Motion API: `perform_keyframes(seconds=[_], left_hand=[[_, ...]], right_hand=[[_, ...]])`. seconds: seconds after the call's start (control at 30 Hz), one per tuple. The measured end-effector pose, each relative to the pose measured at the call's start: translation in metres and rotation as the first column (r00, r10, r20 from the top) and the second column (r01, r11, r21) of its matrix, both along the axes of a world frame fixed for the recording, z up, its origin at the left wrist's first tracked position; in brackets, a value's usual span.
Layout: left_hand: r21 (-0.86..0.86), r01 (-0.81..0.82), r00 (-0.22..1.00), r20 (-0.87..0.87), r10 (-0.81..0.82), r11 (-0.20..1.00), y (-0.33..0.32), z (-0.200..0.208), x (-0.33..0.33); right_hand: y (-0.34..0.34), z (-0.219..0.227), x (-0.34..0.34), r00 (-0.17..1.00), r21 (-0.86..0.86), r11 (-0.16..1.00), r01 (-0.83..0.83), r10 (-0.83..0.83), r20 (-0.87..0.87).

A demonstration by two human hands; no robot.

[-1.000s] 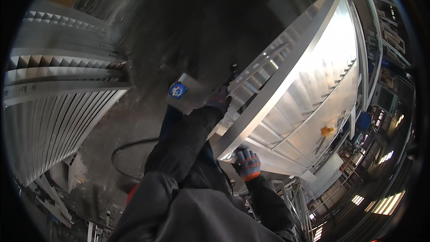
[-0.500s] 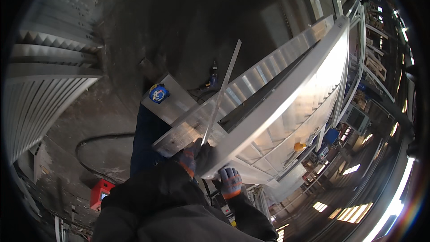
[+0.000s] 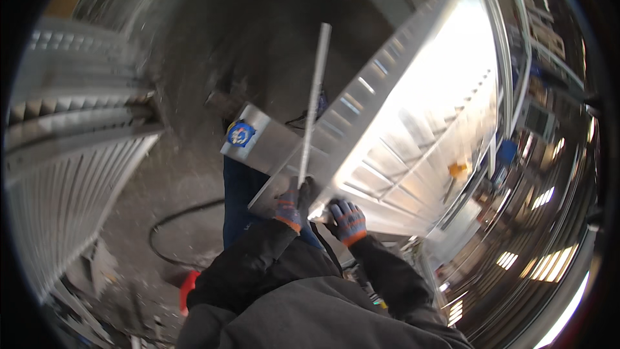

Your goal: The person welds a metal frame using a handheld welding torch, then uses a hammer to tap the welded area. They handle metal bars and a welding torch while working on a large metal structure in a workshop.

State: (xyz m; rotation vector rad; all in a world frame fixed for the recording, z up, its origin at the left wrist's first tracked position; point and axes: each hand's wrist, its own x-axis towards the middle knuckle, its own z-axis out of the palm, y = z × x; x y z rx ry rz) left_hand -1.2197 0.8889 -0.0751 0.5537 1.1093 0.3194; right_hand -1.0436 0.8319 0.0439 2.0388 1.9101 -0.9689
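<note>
My left hand [image 3: 289, 208], in a grey glove with an orange cuff, is closed around the lower end of a thin flat metal strip [image 3: 314, 103]. The strip points away from me, nearly straight up the picture. My right hand [image 3: 349, 221], gloved alike, curls its fingers over the near end of a large ribbed metal panel [image 3: 413, 174], which stretches to the far right and shines brightly. Under the strip lies a flat metal beam [image 3: 274, 184], partly covered by the panel. A blue tape measure [image 3: 239, 134] rests on a metal plate [image 3: 271, 145] left of the strip.
Stacked ribbed metal panels [image 3: 84, 187] stand at the left. A dark cable [image 3: 174, 220] curves over the floor near a red box [image 3: 188, 289], partly hidden by my sleeve. Metal frame rails [image 3: 510, 58] rise at the right. A small yellow thing [image 3: 457, 170] sits beside the panel.
The strip stands more upright in the picture. The panel has swung left over the beam, narrowing the gap between them. The whole view has shifted, and both hands keep their holds.
</note>
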Motion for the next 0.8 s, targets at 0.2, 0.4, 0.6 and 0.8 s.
perform_keyframes(seconds=[0.2, 0.4, 0.6, 0.8], left_hand=[[0.372, -0.027, 0.953, -0.270, 0.136, 0.928, 0.035, 0.075, -0.053], [0.186, 0.090, 0.914, -0.405, -0.007, 0.978, 0.041, 0.126, -0.093], [0.598, 0.331, 0.893, -0.448, -0.038, 0.729, 0.037, 0.138, -0.081], [0.447, 0.305, 0.938, -0.294, -0.184, 0.841, 0.039, 0.171, -0.060]], right_hand=[[-0.003, -0.063, 0.000, 0.976, -0.044, 0.998, -0.050, 0.058, 0.209], [-0.021, -0.050, 0.059, 0.664, 0.132, 0.652, 0.747, -0.739, -0.110], [-0.007, -0.067, 0.177, 0.101, 0.203, 0.141, 0.969, -0.976, 0.193], [-0.021, -0.077, 0.183, 0.198, 0.083, 0.192, 0.978, -0.978, -0.062]])
